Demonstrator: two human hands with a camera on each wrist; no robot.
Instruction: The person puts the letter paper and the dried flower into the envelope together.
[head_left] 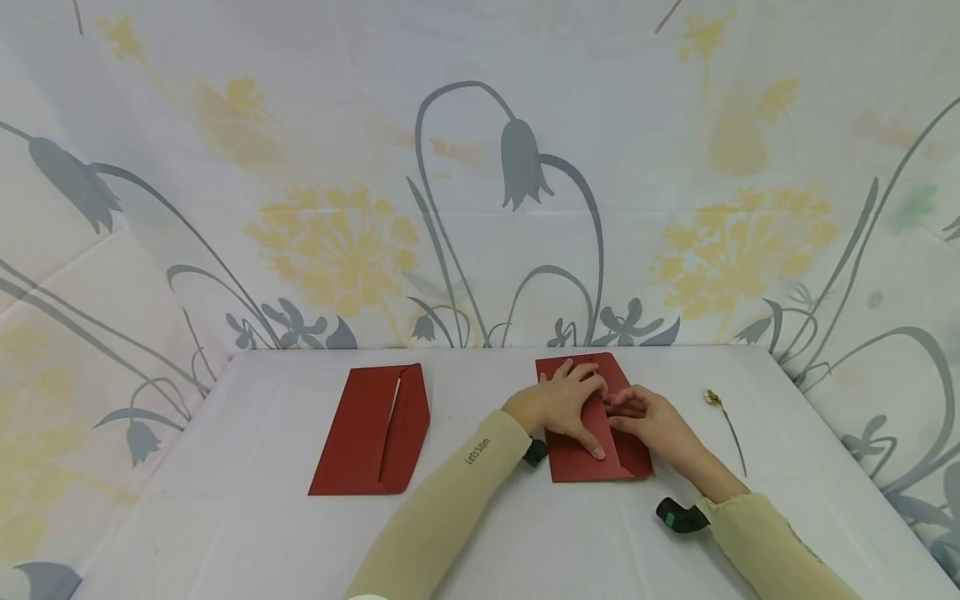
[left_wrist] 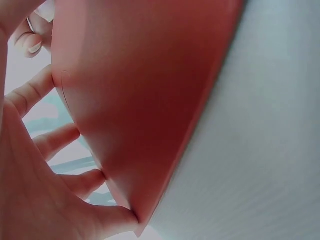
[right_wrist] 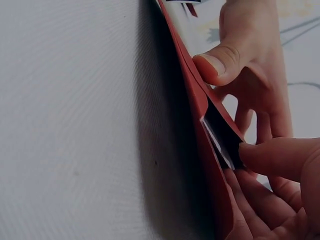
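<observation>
A red envelope [head_left: 573, 458] lies right of the middle of the table, its pointed flap folded out to the right. My left hand [head_left: 558, 404] rests across it with fingers spread, the thumb pressing near the lower part of the panel's open edge. From the right, my right hand [head_left: 652, 421] reaches to the gaping mouth. In the right wrist view, its thumb and fingers meet at the end of a white-edged card [right_wrist: 216, 137] inside the envelope and seem to pinch it. The fingers partly hide the contact.
A second red envelope [head_left: 352, 433] lies at the left, with a white edge showing in its mouth. To the right is a dried flower [head_left: 712, 398] on a thin stem. Black wrist cameras sit near both hands. A flower-printed cloth [head_left: 480, 250] hangs behind the table.
</observation>
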